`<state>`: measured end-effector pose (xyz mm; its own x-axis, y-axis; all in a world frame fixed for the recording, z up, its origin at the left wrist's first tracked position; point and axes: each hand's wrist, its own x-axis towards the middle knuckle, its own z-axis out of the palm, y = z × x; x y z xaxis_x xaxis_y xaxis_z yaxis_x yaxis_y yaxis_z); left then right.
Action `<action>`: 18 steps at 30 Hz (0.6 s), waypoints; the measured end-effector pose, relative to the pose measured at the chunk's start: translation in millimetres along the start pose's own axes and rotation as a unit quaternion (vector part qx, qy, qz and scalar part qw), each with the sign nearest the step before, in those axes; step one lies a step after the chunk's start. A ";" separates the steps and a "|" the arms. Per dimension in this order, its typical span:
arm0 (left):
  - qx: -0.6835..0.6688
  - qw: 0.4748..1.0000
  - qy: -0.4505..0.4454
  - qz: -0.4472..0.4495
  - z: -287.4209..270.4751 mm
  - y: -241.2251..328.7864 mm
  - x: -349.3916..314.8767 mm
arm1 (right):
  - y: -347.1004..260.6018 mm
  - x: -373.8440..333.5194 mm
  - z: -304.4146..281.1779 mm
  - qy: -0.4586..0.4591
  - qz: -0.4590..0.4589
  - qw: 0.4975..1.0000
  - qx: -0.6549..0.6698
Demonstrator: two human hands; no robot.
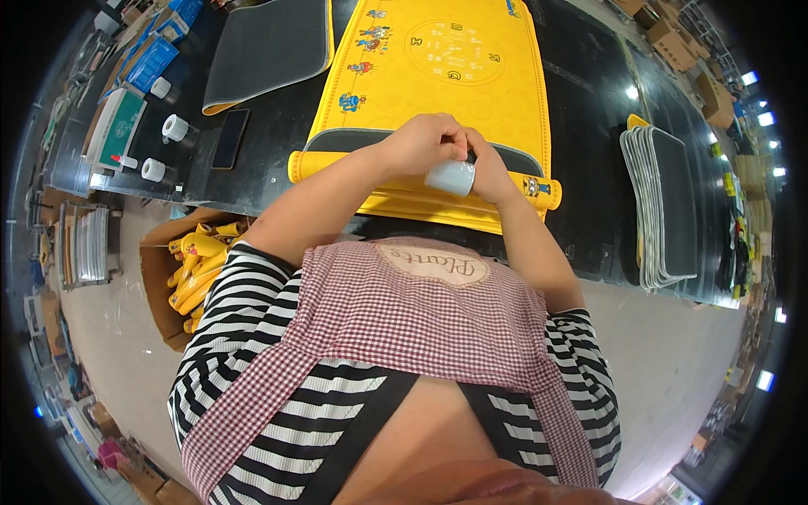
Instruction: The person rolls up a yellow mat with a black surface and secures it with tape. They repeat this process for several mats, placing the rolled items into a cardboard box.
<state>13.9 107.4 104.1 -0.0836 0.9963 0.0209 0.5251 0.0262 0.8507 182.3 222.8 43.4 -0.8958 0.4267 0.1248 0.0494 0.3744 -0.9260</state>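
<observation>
Both my hands meet above the near end of a yellow mat (505, 93) printed with cartoon figures and a ring of symbols. My right hand (491, 172) is closed round a whitish roll of tape (451, 179). At the roll's upper edge, the fingers of my left hand (427, 141) are pinched together beside the right fingers; whatever lies between them is hidden. Beneath my wrists, a yellow rolled-up mat (324, 165) runs crosswise along the near side. A dark grey strip of backing shows between that roll and the flat printed surface.
Left on the black table (278, 139) are a phone (231, 139), several white rolls (175, 128), a red-capped bottle (124, 161) and a green box (118, 126). A grey-backed mat (269, 50) lies beyond. Mats are stacked (665, 194) at right. A carton (160, 290) holds yellow rolls below left.
</observation>
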 end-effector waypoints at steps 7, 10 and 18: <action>0.108 0.988 -0.074 -0.081 22.9 -80.6 37.2 | -7.8 -57.4 28.6 0.074 -0.140 0.964 -0.212; 0.136 0.985 -0.085 -0.063 15.5 -97.2 40.0 | -9.4 -63.8 36.8 0.021 -0.104 0.943 -0.316; 0.196 0.962 0.190 0.015 -16.4 -62.8 -45.2 | -8.0 -26.4 25.1 -0.054 -0.032 0.911 -0.407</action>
<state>-29.3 59.4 58.3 -0.3276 0.8967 0.2976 0.8056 0.1006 0.5839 194.4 187.9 38.6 -0.9442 0.3156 0.0938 0.2673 0.9011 -0.3415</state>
